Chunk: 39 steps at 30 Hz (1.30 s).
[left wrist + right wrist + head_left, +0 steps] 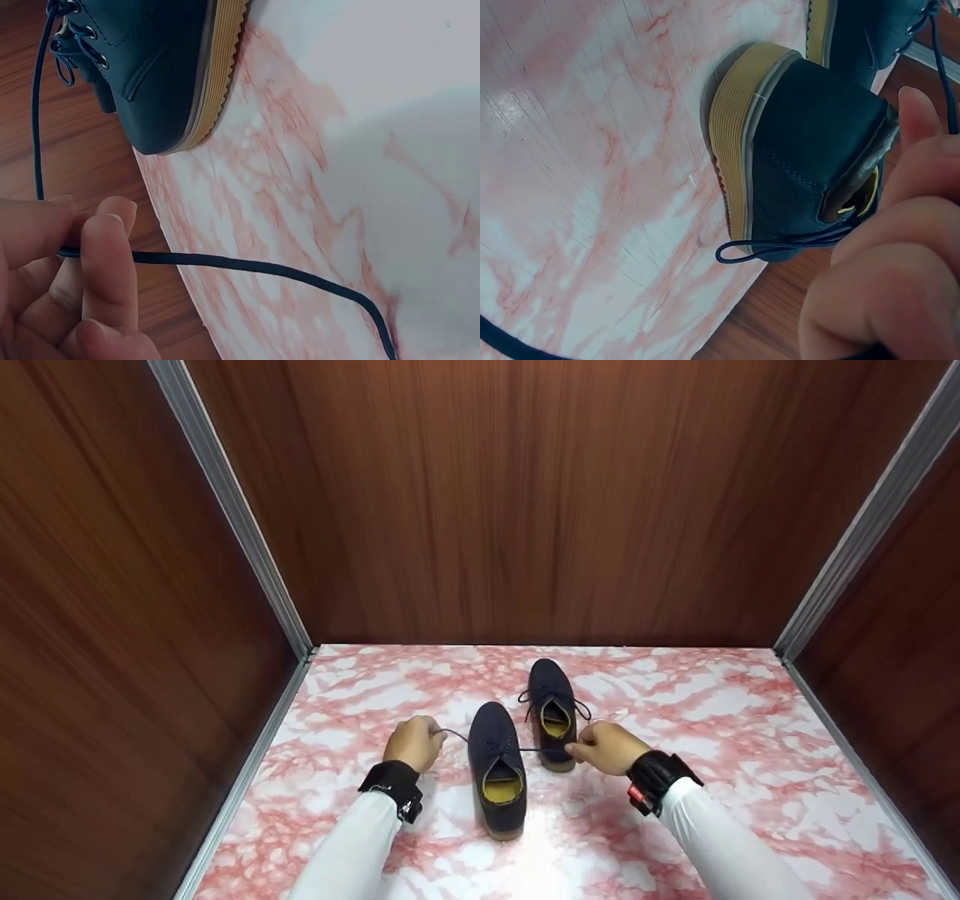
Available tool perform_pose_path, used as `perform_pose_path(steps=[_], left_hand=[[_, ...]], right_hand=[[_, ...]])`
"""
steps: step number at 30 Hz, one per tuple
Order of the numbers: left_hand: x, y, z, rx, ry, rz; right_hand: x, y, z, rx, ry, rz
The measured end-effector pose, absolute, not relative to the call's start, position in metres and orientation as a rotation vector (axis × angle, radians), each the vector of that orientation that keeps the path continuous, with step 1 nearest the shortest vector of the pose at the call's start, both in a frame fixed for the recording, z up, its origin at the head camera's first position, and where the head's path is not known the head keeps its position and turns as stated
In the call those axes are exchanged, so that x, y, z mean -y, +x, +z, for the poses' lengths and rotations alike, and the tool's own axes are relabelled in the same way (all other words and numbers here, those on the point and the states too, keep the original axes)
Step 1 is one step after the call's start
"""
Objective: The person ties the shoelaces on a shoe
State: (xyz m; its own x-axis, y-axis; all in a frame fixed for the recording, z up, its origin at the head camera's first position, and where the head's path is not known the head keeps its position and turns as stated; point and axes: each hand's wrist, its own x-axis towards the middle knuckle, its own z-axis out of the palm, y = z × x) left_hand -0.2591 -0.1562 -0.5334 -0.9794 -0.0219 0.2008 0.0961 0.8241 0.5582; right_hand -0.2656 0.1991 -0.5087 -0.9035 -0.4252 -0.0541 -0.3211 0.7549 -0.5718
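Two dark navy lace-up shoes stand on the tabletop, toes pointing away from me. The nearer shoe (489,727) has its laces drawn out to both sides. My left hand (415,744) pinches one shoelace (247,264) to the left of that shoe; the lace's loose length trails past the fingers in the left wrist view. On the other side, my right hand (611,748) pinches the other lace end (943,71), stretched across the heel of the farther shoe (546,679). That farther shoe carries a tied bow (583,709). Both shoes show yellow insides and tan soles.
The tabletop (360,690) has a red and white marbled pattern. Brown wood-grain panels (525,502) enclose it at the back and sides, with grey metal strips (232,510) along the corners. Black bands (395,787) circle both wrists.
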Motion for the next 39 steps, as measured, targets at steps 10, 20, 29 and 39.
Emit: perform_pose_path(steps=[10, 20, 29, 39], left_hand=[[0.151, -0.257, -0.529, 2.809, -0.07, -1.001], [0.141, -0.256, -0.527, 2.762, -0.107, -1.038], [0.134, -0.259, -0.527, 2.714, -0.141, -1.055], [0.125, -0.26, -0.535, 2.752, -0.164, -1.061]], right_hand=[[-0.198, -0.264, -0.496, -2.757, -0.638, -0.872], [-0.193, -0.263, -0.489, -2.782, -0.669, -0.938], [-0.191, -0.264, -0.484, -2.807, -0.677, -0.954], [-0.188, -0.267, -0.482, -2.805, -0.703, -0.98]])
